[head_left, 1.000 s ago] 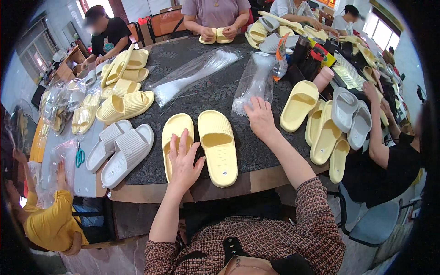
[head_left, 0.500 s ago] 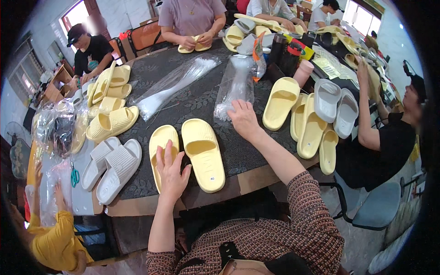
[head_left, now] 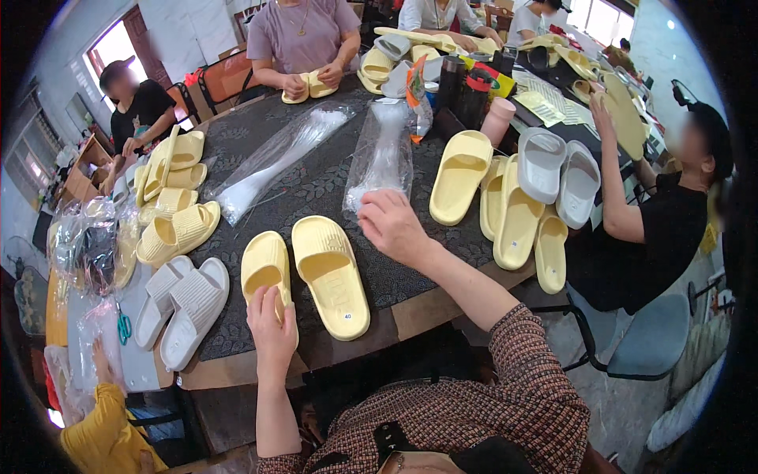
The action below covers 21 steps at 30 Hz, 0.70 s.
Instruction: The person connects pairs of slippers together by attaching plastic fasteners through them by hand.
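So the top (head_left: 454, 407) was a brown-and-black checked weave, right sleeve (head_left: 533, 347) stopping around the elbow, plus a black tab (head_left: 388, 434) and black collar (head_left: 491, 460) up at the neck.

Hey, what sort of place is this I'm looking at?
Probably a slipper workshop: many yellow slippers and grey slippers lie on a large shared table, with clear plastic bags of white strands, and several people are gathered around it.

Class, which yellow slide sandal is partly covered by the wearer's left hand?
The left slide sandal of the foremost yellow pair: the left hand partly hides its heel, while the right slide sandal beside it shows whole.
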Available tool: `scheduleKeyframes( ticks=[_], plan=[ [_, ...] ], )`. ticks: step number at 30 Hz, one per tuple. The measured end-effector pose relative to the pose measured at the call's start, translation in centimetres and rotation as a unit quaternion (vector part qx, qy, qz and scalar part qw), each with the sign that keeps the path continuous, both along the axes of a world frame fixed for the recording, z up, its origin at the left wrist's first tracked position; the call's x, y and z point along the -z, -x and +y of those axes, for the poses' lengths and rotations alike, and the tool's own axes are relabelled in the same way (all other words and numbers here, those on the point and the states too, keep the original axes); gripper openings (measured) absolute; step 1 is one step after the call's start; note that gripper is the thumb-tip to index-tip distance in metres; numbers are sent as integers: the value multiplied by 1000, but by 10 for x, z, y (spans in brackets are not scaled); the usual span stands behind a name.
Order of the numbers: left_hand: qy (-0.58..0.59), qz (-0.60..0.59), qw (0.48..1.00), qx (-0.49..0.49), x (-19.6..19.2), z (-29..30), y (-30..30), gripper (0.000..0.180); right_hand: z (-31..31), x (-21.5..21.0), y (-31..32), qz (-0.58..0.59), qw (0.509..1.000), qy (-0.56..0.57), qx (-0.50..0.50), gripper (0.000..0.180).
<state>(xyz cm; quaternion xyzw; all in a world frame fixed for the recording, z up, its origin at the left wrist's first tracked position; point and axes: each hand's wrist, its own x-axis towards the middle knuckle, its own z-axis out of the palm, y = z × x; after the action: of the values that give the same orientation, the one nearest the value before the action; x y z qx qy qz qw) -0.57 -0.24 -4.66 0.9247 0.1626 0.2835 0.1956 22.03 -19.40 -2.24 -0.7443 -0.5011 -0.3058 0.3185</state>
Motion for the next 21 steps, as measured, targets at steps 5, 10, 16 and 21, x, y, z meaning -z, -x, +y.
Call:
scheduleKeyframes(
  ticks=[5, 10, 16, 21],
  plan=[
    [4, 18, 998, 61, 1, -17, -7, 36, 9, -20, 39, 73, 987, -87, -117, 15],
    [92, -33, 987, 127, 6, -20, -10, 34, 11, -40, 84, 120, 972, -73, -187, 16],
    [128, -128, 971, 154, -30, -47, -17, 43, 7, -52, 123, 92, 953, -59, -282, 24],
    [175, -163, 949, 205, -21, -48, -12, 40, 13, -58, 140, 110, 934, -81, -331, 24]
  ],
)
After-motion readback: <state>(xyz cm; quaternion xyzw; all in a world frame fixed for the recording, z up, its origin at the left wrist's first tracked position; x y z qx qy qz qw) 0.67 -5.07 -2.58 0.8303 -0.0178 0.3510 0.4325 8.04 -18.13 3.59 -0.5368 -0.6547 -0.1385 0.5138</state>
